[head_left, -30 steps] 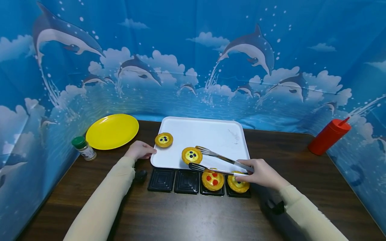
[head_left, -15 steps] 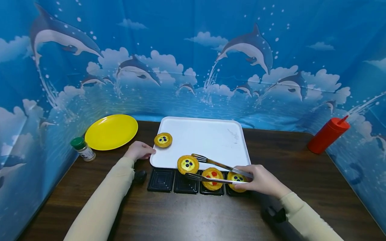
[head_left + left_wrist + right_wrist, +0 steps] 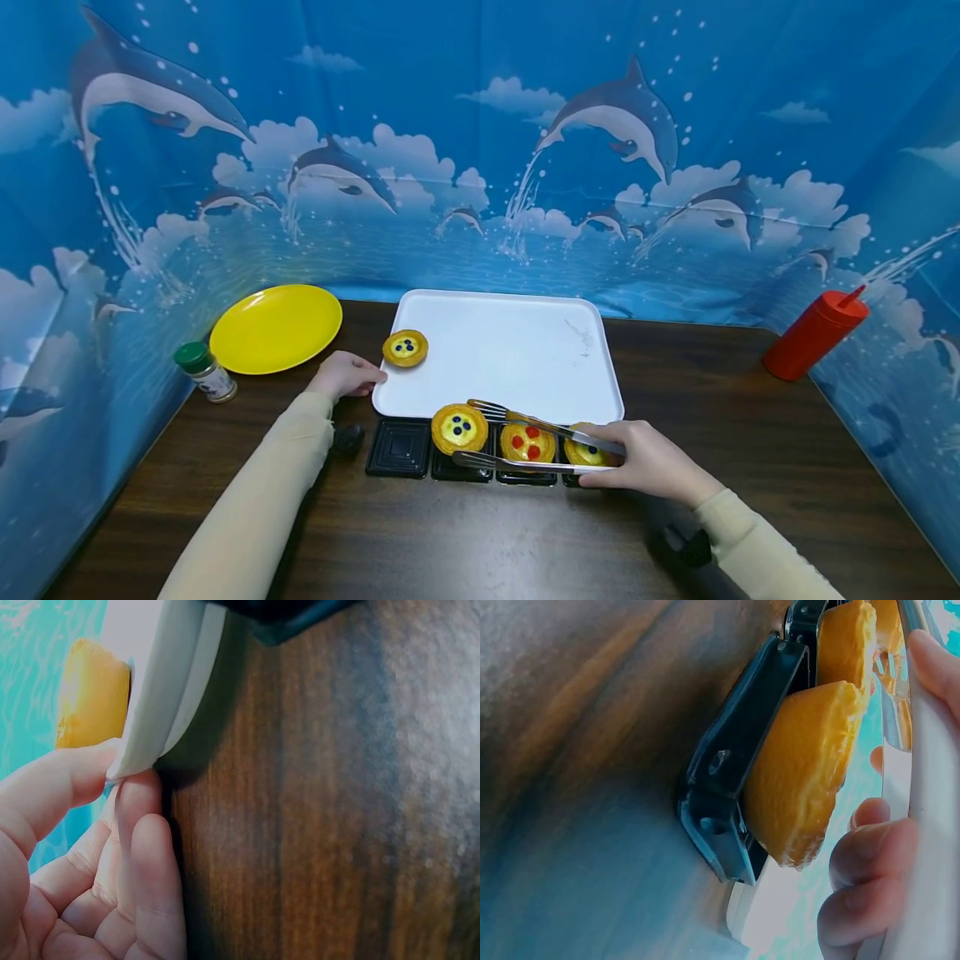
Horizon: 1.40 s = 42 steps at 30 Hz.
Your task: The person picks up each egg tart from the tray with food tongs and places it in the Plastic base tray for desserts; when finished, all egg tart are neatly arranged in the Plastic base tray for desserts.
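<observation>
My left hand [image 3: 347,374] pinches the left edge of the white tray [image 3: 517,358] between thumb and fingers. In the left wrist view the thumb lies on the rim with fingers under it. My right hand [image 3: 637,458] grips metal tongs [image 3: 555,427]. Their two tips lie on either side of a tart with blue berries [image 3: 459,429], over the second black square holder from the left. The tongs also pass across a tart with red toppings [image 3: 527,443] and another blue-berry tart [image 3: 585,450] in the right holders. One more blue-berry tart [image 3: 405,347] sits on the tray's left side.
The leftmost black holder [image 3: 399,448] stands at the tray's front edge. Back left are a yellow plate [image 3: 276,329] and a green-capped seasoning jar [image 3: 206,373]. A red squeeze bottle [image 3: 816,335] stands far right. A dolphin-print curtain [image 3: 480,150] hangs behind the table.
The right hand has brought the tongs and the blue-berry tart toward me and left, from over the white tray to the second black holder. The left hand stays at the tray's edge.
</observation>
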Tool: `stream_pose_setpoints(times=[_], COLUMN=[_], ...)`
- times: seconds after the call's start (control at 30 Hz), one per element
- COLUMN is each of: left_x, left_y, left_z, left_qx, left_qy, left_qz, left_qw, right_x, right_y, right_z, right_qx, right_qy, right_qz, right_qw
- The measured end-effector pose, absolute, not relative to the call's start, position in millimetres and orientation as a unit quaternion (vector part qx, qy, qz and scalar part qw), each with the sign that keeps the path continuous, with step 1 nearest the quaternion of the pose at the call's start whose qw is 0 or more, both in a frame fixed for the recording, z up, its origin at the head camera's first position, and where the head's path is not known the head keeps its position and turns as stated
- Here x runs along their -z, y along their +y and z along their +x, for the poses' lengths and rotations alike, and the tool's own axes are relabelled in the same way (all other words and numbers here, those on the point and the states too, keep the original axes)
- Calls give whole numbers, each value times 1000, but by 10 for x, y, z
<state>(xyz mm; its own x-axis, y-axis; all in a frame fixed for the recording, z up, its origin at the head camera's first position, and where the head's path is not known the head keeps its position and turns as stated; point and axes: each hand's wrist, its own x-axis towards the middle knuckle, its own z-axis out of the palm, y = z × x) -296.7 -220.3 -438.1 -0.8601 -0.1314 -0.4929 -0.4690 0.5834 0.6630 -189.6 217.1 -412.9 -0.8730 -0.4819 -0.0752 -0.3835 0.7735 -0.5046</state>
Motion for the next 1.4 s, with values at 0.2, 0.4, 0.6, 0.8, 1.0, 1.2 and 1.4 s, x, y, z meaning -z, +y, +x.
stream_pose_setpoints(times=[0.2, 0.4, 0.6, 0.8, 1.0, 1.2, 1.4], left_x=[4365, 4338, 4345, 4345, 4329, 4322, 4324], left_y=[-2196, -2184, -2177, -2182, -2186, -2187, -2185], left_z=[-2958, -2936, -2935, -2931, -2924, -2923, -2935], left_qx=[-424, -423, -425, -425, -422, -421, -420], left_qy=[867, 869, 869, 869, 871, 871, 871], left_qz=[-172, -170, -171, -173, -168, -169, -171], left_qw=[197, 191, 187, 186, 186, 189, 192], right_x=[4147, 4140, 4111, 4102, 4105, 4099, 4101], right_y=[2195, 2198, 2196, 2196, 2200, 2199, 2205], right_z=[-1867, -1855, -1851, -1851, -1858, -1855, -1849], right_qx=[227, 223, 217, 204, 196, 198, 201], right_qy=[942, 943, 943, 945, 945, 943, 942], right_qz=[-232, -228, -232, -240, -248, -256, -257], right_qw=[91, 96, 100, 90, 77, 78, 79])
